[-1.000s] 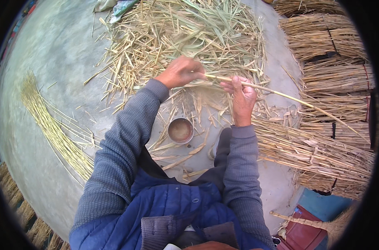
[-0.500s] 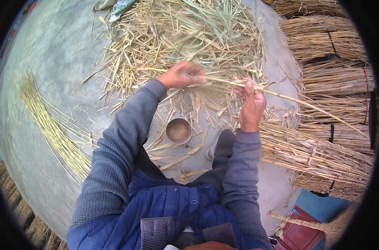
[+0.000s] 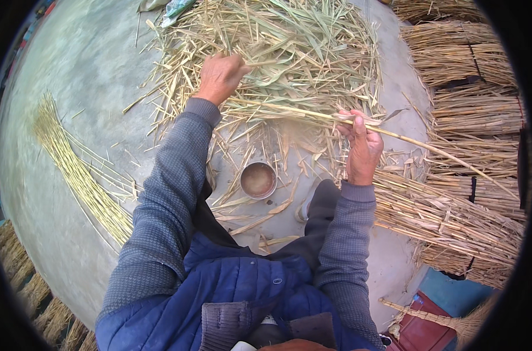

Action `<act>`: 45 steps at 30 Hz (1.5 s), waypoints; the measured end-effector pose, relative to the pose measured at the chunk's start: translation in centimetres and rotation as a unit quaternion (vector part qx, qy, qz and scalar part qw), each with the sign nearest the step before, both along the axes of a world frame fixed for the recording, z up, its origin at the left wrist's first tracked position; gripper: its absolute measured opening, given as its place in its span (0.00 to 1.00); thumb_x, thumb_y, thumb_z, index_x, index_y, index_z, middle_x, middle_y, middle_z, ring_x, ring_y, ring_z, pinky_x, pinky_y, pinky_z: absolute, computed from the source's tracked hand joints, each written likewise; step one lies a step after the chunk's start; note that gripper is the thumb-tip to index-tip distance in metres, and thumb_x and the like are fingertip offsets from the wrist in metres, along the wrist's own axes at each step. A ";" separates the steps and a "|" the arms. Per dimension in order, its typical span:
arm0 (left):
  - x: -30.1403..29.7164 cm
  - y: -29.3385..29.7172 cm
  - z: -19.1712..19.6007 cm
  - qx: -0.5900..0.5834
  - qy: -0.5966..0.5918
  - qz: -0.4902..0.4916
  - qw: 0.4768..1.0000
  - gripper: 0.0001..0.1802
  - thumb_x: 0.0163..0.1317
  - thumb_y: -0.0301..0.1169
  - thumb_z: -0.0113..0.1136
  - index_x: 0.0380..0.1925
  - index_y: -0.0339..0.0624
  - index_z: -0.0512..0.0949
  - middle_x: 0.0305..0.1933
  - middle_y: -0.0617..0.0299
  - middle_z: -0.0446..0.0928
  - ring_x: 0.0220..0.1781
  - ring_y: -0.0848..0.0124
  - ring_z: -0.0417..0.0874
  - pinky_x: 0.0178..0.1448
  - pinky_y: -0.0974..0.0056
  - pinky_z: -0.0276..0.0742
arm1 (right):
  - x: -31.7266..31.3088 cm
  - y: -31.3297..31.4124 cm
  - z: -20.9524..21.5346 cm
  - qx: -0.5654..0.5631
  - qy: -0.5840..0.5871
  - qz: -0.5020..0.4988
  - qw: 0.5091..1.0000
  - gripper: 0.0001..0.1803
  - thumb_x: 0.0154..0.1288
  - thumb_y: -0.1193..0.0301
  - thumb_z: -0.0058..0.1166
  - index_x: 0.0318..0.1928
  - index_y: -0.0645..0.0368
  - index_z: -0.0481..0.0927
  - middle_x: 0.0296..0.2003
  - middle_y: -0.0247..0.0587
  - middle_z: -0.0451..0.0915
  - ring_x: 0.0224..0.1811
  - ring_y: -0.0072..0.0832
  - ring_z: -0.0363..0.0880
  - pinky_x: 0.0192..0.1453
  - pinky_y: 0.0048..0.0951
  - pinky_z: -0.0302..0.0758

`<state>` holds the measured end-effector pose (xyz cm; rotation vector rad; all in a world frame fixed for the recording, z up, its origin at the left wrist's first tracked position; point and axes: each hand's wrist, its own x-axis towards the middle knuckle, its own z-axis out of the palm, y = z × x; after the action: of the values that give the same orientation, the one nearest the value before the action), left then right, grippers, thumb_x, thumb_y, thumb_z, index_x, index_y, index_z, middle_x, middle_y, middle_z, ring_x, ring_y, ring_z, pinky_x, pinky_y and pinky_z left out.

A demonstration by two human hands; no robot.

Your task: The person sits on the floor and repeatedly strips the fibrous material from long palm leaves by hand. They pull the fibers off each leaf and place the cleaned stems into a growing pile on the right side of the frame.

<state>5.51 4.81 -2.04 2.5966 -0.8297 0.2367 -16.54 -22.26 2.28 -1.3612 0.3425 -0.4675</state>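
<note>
My right hand (image 3: 364, 146) is closed on a long, thin reed stalk (image 3: 435, 150), pinched between thumb and fingers. The stalk runs from above the leaf litter at the left to the reed bundles at the right. A grey, dry leaf piece sticks up beside my right fingers. Apart from the stalk, my left hand (image 3: 222, 75) is held over the pile of dry leaves (image 3: 289, 47), fingers curled in. A pale strip of dry leaf (image 3: 261, 64) juts out from it. A round metal tin (image 3: 258, 180) with a brownish inside stands on the floor between my feet.
A sheaf of thin, yellowish stalks (image 3: 82, 169) lies on the concrete floor at the left. Loose reeds (image 3: 447, 219) lie at the right, by several tied reed bundles (image 3: 470, 111) stacked along that side. A straw broom (image 3: 453, 320) and a dark red object (image 3: 424, 327) are at the lower right.
My left hand has moved up and to the left, away from the stalk, with a leaf strip in it. My right hand keeps its hold on the stalk. The view has shifted slightly.
</note>
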 end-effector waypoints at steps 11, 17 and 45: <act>-5.1 -5.4 -0.2 -0.081 0.047 -0.255 0.962 0.10 0.58 0.38 0.69 0.35 0.46 0.84 0.31 0.60 0.81 0.41 0.59 0.81 0.50 0.55 0.70 | 2.0 2.0 -1.7 -0.023 0.076 0.061 0.995 0.19 0.75 0.61 0.59 0.51 0.66 0.82 0.44 0.42 0.86 0.43 0.29 0.86 0.51 0.30 0.82; -0.6 1.4 -2.7 0.145 0.019 -0.088 0.985 0.06 0.51 0.33 0.69 0.25 0.52 0.79 0.23 0.65 0.78 0.39 0.61 0.81 0.46 0.53 0.64 | 0.4 -3.2 1.2 -0.027 -0.014 -0.053 0.998 0.15 0.74 0.64 0.61 0.48 0.66 0.82 0.41 0.47 0.87 0.37 0.26 0.87 0.44 0.25 0.84; -7.1 -6.0 3.0 -0.304 0.065 -0.225 0.923 0.11 0.56 0.33 0.76 0.36 0.41 0.88 0.31 0.61 0.86 0.33 0.68 0.84 0.40 0.63 0.78 | 1.1 0.8 1.1 -0.040 -0.020 -0.028 0.999 0.14 0.74 0.67 0.61 0.47 0.68 0.80 0.34 0.47 0.87 0.34 0.30 0.89 0.40 0.26 0.86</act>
<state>-1.63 -1.18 0.95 1.7742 -1.0719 0.1520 -15.48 -21.43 3.38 -1.4214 0.3332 -0.5593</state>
